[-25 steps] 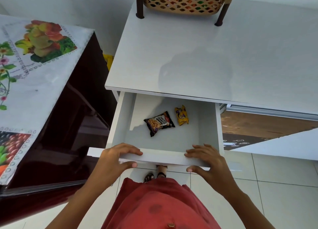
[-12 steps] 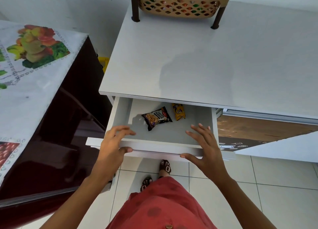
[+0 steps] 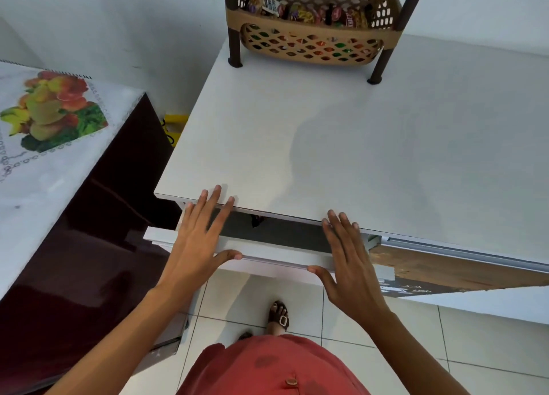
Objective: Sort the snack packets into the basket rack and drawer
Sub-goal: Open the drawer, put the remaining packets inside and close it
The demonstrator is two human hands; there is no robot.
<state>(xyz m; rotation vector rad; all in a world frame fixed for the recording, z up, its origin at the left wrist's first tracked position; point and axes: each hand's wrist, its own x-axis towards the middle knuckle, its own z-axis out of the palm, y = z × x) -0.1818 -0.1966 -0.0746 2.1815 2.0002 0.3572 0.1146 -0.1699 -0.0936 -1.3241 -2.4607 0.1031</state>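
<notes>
- The white pull-out drawer point(image 3: 276, 253) under the near-left corner of the pale grey worktop point(image 3: 371, 145) is almost shut; only a narrow dark gap shows between its front panel and the worktop's near edge.
- The left hand point(image 3: 199, 240) lies flat on the drawer front near its left end, fingers spread and reaching to the worktop's edge, thumb along the panel; its grip is wide and holds nothing.
- The right hand point(image 3: 350, 264) lies the same way near the panel's right end, fingers spread, thumb on the front lip; its grip too is wide and empty.
- A dark corner of one snack packet point(image 3: 258, 221) peeks out of the gap; what else is in the drawer is hidden.
- The tan plastic lattice basket rack on dark brown legs point(image 3: 312, 42) stands at the far edge of the worktop, and its visible tier is crowded with colourful snack packets point(image 3: 306, 13).
- No loose packets show on the worktop, so the sorting looks as good as finished; what seems left is pushing the drawer fully home.
- Writing: the packets in the rack carry print, but it is too small and blurred to read. Pale lettering on a dark patch of the brown board point(image 3: 416, 289) below the worktop's right side is also illegible.
</notes>
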